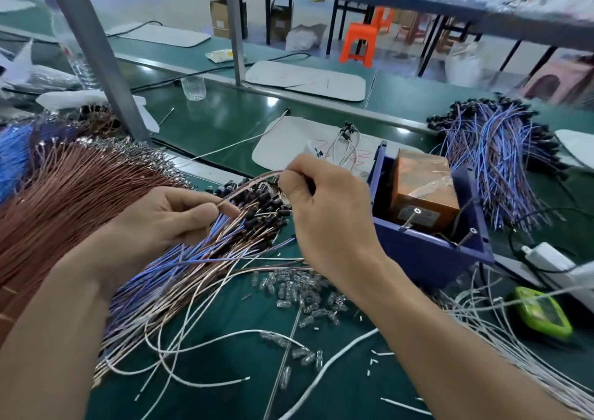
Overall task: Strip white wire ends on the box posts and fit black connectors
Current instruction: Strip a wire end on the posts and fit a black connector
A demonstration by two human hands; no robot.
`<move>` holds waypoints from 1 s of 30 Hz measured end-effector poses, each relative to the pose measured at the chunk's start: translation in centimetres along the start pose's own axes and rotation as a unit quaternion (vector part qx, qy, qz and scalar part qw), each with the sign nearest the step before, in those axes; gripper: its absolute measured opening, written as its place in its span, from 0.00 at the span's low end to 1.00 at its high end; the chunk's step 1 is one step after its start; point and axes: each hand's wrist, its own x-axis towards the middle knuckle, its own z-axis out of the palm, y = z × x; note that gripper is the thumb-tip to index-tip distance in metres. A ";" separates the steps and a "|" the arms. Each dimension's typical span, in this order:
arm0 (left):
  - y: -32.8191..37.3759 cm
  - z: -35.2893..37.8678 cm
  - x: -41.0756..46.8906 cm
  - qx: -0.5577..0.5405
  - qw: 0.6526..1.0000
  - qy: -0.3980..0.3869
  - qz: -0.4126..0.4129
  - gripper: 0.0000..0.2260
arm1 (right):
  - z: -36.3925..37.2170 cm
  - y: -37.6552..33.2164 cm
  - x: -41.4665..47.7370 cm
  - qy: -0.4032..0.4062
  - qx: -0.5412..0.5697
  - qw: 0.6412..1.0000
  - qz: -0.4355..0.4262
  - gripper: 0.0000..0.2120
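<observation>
My left hand (pixel 173 214) pinches a thin pinkish wire (pixel 247 183) between thumb and forefinger, above a heap of wires tipped with black connectors (pixel 266 207). My right hand (pixel 324 207) pinches the other end of that wire near the heap's top; what sits between its fingertips is hidden. The blue box (pixel 427 252) with an orange-brown block inside stands to the right, two metal posts (pixel 408 222) sticking up at its front. Loose white wires (pixel 205 342) curl on the green mat in front.
A brown wire bundle (pixel 64 201) fills the left. Clear small tubes (pixel 305 294) lie scattered mid-table. A blue-purple wire bundle (pixel 495 153) lies at the right rear. A green device (pixel 543 313) and white plug (pixel 546 255) sit right. A grey frame post (pixel 96 50) rises at the left.
</observation>
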 end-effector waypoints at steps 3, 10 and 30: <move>2.4 1.6 -0.4 0.040 0.999 0.002 0.029 0.10 | -1.1 -0.2 -0.9 0.028 0.061 0.998 0.014 0.12; 6.4 4.2 0.2 0.210 0.958 0.162 0.108 0.08 | -3.7 1.2 -4.3 -0.010 0.033 0.999 0.037 0.11; 9.6 15.5 -1.4 0.352 0.903 0.135 0.206 0.04 | -17.8 4.6 -14.9 0.140 -0.099 0.976 0.137 0.14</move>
